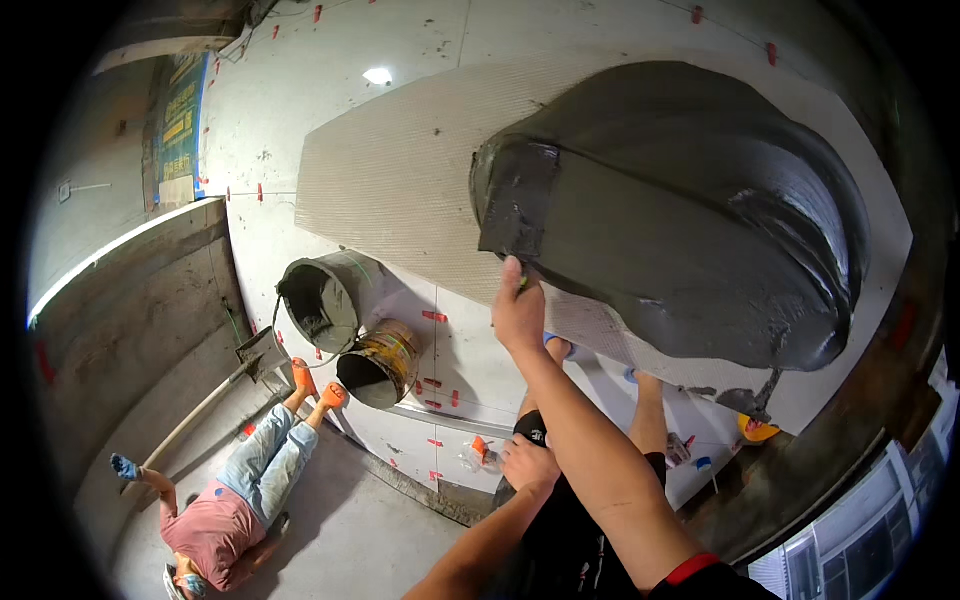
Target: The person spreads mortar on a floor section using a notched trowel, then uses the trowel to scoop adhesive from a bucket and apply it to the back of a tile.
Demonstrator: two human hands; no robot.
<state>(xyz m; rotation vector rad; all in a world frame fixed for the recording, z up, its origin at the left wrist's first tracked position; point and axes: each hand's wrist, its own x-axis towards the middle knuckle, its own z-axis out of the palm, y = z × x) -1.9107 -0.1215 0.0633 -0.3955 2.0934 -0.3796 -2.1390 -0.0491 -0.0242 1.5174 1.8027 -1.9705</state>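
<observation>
My right hand [519, 305] is closed round the handle of a trowel [520, 195]. Its broad rectangular blade, coated in dark grey mortar, lies at the left edge of a wide, smooth spread of wet mortar [680, 210]. That spread covers much of a large pale tile [380, 180] with a finely ribbed surface facing up. My left hand [530, 463] rests on my bent knee, holding nothing, its fingers lying loosely over it. A tongue of mortar runs over the tile's near right edge.
Two mortar-smeared buckets, a black one [322, 300] and a yellowish one [380, 365], stand left of my legs. Red clips [435, 316] dot the floor tile joints. At lower left a person [215, 530] in a pink shirt holds a long-handled shovel [200, 412]. A yellow object [757, 429] lies near the tile's edge.
</observation>
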